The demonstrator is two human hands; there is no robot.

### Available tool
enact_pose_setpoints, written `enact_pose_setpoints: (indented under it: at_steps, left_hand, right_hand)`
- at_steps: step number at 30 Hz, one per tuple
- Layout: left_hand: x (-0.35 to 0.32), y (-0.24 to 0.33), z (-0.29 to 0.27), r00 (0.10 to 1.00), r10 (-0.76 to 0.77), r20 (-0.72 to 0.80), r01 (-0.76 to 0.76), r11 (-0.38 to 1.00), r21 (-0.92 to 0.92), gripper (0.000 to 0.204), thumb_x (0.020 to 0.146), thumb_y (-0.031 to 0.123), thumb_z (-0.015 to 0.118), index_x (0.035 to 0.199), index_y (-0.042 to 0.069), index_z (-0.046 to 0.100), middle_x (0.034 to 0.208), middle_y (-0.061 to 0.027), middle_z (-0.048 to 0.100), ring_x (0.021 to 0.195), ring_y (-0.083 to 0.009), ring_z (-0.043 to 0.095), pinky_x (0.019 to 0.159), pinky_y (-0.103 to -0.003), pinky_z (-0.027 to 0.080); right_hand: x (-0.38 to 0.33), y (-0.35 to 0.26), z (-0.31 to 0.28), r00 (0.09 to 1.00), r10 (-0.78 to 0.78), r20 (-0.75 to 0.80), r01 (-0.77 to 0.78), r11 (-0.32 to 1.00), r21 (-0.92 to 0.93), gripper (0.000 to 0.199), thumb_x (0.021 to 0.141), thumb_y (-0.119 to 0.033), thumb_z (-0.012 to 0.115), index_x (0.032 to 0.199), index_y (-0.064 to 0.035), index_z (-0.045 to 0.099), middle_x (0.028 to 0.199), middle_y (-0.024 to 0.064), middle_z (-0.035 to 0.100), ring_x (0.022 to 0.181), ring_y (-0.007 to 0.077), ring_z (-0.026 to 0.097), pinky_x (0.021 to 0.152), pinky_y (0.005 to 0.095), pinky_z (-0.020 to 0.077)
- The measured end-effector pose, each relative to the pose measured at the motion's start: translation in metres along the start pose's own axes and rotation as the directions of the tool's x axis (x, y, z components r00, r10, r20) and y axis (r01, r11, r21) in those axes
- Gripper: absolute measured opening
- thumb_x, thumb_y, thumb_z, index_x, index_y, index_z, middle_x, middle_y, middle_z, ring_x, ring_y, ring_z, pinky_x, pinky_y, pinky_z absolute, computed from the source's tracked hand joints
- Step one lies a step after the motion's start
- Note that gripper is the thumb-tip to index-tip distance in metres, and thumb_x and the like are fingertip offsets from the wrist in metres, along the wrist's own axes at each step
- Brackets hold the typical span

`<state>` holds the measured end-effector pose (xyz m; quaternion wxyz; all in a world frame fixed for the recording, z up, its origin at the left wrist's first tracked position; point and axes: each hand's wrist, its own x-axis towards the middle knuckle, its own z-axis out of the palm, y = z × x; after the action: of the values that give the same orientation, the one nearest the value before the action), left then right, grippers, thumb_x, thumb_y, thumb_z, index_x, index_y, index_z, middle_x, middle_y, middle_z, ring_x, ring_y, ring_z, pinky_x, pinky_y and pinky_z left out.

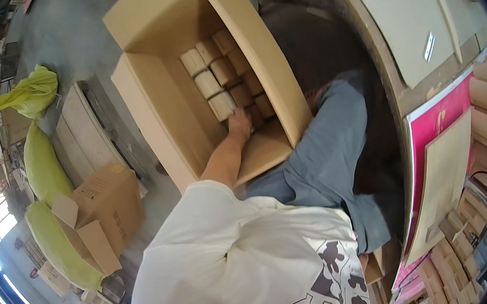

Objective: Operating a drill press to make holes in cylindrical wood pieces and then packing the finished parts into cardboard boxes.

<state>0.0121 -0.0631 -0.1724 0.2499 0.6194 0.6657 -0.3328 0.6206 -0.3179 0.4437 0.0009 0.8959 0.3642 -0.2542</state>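
Observation:
My left hand (240,123) reaches down into a tall open cardboard box (162,110), its fingers curled at the end of a light wood-coloured cylinder (221,105). The fingertips are partly hidden, so how firmly they grip is hard to see. Several like cylinders lie on their sides in rows against the far and right walls; the upper-left ones (193,62) catch the light, while those to the right sit in shadow. Cardboard shows at the near end of the box, beside my wrist. My right hand does not show.
My bent leg (329,135) in grey-blue trousers is against the box's right side. A worktable (388,67) stands to the right, with stacked wood pieces (451,260) below it. At left are a smaller open carton (106,199), yellow-green sacks (43,158) and a wooden pallet (79,126).

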Motion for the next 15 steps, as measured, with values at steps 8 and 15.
enact_pose_setpoints:
  at_steps: [8, 15]
  left_hand:
    - [-0.050, -0.023, -0.071, 1.000, 0.016, -0.002, -0.016, 0.947, -0.322, 0.103, 0.086, 0.055, 0.092, 0.168, 0.004, 0.054, 0.163, -0.0212, 0.059, 0.156, -0.0393, 0.050, 0.124, -0.051, 0.052]
    - [-0.116, -0.057, -0.144, 0.972, -0.226, -0.063, 0.117, 0.701, -0.704, 0.124, 0.078, 0.045, 0.098, 0.177, 0.003, 0.036, 0.162, -0.0267, 0.055, 0.154, -0.0457, 0.051, 0.125, -0.054, 0.051]
  right_hand:
    - [0.110, -0.121, 0.105, 0.913, -0.393, 0.113, 0.359, 0.902, 0.239, 0.027, 0.117, -0.023, 0.068, 0.125, 0.0019, 0.076, 0.103, 0.0085, 0.074, 0.089, 0.0178, 0.065, 0.080, 0.0352, 0.0565]
    - [0.127, -0.188, 0.115, 0.797, -0.600, 0.072, 0.540, 0.761, 0.360, 0.025, 0.117, -0.021, 0.069, 0.122, 0.0020, 0.076, 0.100, 0.0074, 0.073, 0.087, 0.0167, 0.065, 0.078, 0.0347, 0.0562]
